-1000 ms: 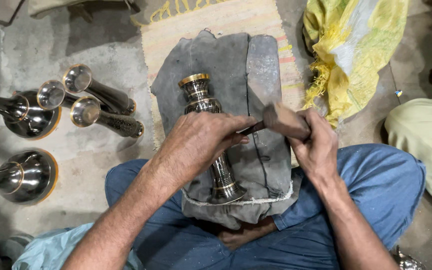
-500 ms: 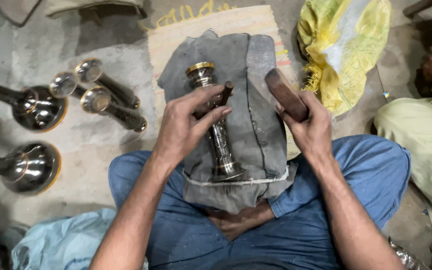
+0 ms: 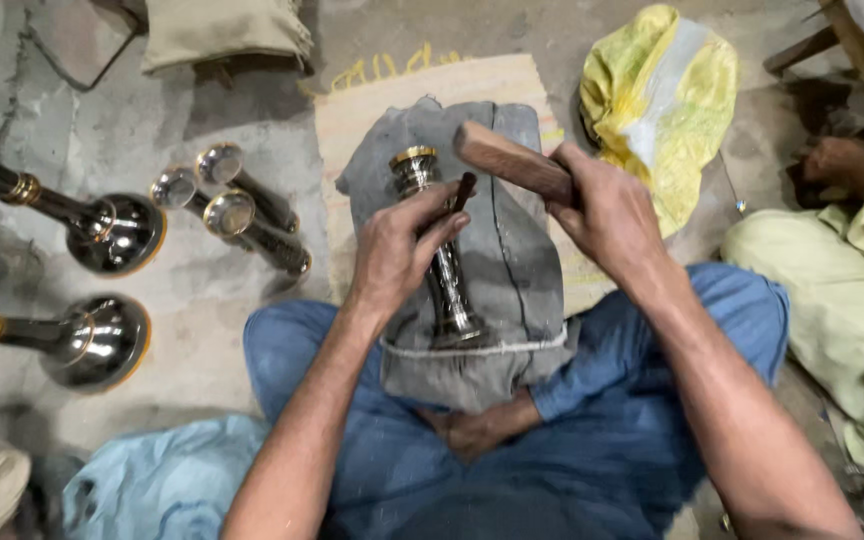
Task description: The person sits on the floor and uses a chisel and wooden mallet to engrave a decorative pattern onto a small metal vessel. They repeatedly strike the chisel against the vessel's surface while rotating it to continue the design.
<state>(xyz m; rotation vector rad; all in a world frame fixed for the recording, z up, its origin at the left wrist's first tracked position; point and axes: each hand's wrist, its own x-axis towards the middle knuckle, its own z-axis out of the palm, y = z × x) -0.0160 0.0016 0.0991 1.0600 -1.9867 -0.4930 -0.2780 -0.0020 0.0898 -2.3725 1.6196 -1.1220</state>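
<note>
Centrally, left hand (image 3: 392,255) pins punch (image 3: 462,192) on metal stem (image 3: 439,262); right hand (image 3: 607,215) grips mallet (image 3: 512,160).

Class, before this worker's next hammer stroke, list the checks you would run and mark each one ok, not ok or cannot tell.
1. Metal stem lies on grey padded block: ok.
2. Left hand holds small punch against stem: ok.
3. Right hand grips wooden mallet, raised: ok.
4. Punch tip placement: cannot tell.
5. Left fingers near the strike path: not ok.
</note>
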